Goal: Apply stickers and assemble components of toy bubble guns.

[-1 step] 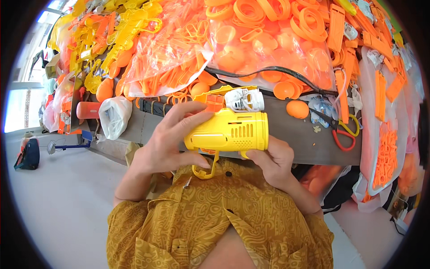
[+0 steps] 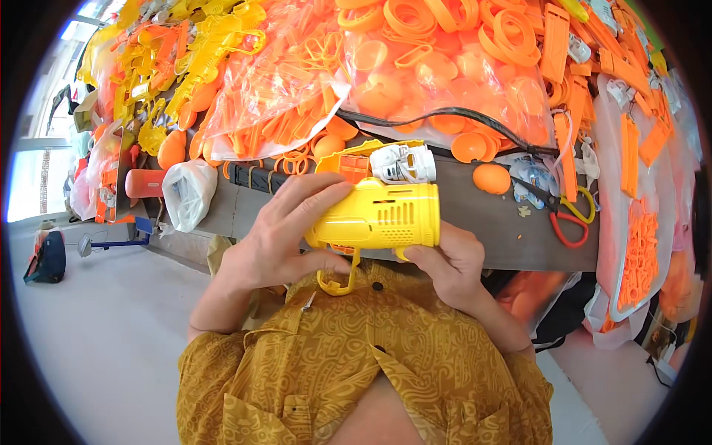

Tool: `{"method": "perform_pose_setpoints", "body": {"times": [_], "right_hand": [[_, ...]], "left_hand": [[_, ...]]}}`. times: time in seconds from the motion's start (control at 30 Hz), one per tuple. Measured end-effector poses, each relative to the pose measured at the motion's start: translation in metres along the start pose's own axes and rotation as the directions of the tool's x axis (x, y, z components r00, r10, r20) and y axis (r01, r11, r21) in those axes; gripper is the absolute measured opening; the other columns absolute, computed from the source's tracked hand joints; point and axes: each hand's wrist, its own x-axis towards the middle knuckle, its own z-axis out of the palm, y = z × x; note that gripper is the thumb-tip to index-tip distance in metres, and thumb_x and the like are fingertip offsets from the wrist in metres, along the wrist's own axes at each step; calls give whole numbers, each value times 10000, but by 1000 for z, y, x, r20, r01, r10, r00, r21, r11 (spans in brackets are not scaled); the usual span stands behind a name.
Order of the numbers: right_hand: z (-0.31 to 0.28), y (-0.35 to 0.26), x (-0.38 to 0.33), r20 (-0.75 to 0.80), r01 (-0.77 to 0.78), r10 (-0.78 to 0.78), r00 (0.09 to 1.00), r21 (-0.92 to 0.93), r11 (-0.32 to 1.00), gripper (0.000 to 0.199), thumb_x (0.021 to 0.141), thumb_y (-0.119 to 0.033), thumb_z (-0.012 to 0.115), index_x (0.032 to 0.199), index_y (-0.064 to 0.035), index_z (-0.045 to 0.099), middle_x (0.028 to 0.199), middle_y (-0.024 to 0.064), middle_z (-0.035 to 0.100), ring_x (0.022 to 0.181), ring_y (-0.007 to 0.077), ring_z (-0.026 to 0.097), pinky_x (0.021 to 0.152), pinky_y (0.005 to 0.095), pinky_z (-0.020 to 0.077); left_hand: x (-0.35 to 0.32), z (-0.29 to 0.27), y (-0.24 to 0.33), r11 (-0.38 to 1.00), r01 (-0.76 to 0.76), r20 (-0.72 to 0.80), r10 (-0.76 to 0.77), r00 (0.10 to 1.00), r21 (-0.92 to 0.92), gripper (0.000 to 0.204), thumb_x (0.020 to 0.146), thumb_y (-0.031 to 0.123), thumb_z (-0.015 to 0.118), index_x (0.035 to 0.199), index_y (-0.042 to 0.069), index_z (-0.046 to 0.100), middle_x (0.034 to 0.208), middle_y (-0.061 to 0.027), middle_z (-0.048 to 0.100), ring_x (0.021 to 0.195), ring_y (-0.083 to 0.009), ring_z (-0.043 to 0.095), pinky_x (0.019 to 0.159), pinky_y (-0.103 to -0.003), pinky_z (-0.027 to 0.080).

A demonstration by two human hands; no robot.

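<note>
A yellow plastic toy-gun housing (image 2: 378,211) with a round barrel, vent slots and a looped handle is held level in front of my chest. My left hand (image 2: 271,233) grips its left end, fingers over the top and thumb below near the loop. Under the barrel's right end, my right hand (image 2: 454,271) pinches the lower edge; some of its fingers are hidden behind. Just beyond the housing, at the table edge, a yellow half shell (image 2: 348,157) shows with an orange block (image 2: 354,168) and a white mechanism (image 2: 403,163). Whether this shell is joined to the housing is hidden.
Bags of orange parts (image 2: 445,81) cover the grey table (image 2: 541,245). Yellow shells (image 2: 200,67) pile up at the far left. Red-and-yellow-handled scissors (image 2: 569,219) and an orange cup-like part (image 2: 492,179) lie right. A white plastic bag (image 2: 189,194) hangs at the left edge.
</note>
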Motion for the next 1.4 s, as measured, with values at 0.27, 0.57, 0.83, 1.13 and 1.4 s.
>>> {"method": "perform_pose_setpoints", "body": {"times": [0.27, 0.57, 0.83, 1.13, 1.4], "right_hand": [[-10, 8, 6, -433, -49, -32, 901, -175, 983, 184, 832, -57, 558, 988, 32, 517, 779, 45, 535, 645, 84, 485, 583, 221, 415], [-14, 26, 9, -461, -131, 54, 886, -136, 982, 177, 835, -41, 555, 988, 27, 498, 762, 49, 553, 597, 61, 473, 534, 197, 401], [-13, 27, 10, -438, -148, 45, 898, -204, 968, 196, 828, -31, 562, 1004, 18, 493, 761, 65, 580, 573, 66, 489, 518, 204, 414], [-13, 30, 10, -400, -146, 26, 916, -273, 951, 201, 862, -62, 507, 1048, 9, 472, 838, 70, 598, 514, 35, 449, 415, 162, 344], [-13, 28, 10, -392, -142, 11, 920, -307, 941, 214, 863, -58, 502, 1064, 12, 475, 833, 74, 605, 509, 37, 455, 410, 166, 344]], "left_hand": [[11, 9, -27, 984, 168, -182, -174, 968, -50, 662, 625, 294, 732, 1148, -38, 499, 1081, -157, 532, 966, -280, 517, 822, -345, 408], [23, 21, -33, 976, 112, -115, -91, 989, 188, 608, 641, 239, 722, 1155, -8, 511, 1092, -142, 526, 1000, -281, 496, 856, -356, 389], [19, 24, -33, 974, 154, -114, -136, 984, 169, 614, 630, 215, 736, 1154, -14, 512, 1092, -147, 523, 994, -270, 508, 851, -346, 401], [16, 26, -28, 974, 127, -150, -99, 984, 190, 571, 634, 202, 731, 1115, -20, 520, 1050, -150, 528, 914, -299, 513, 796, -378, 425], [15, 30, -30, 975, 92, -146, -63, 987, 201, 560, 647, 184, 723, 1128, -12, 513, 1058, -151, 524, 921, -301, 516, 796, -374, 427]]}}
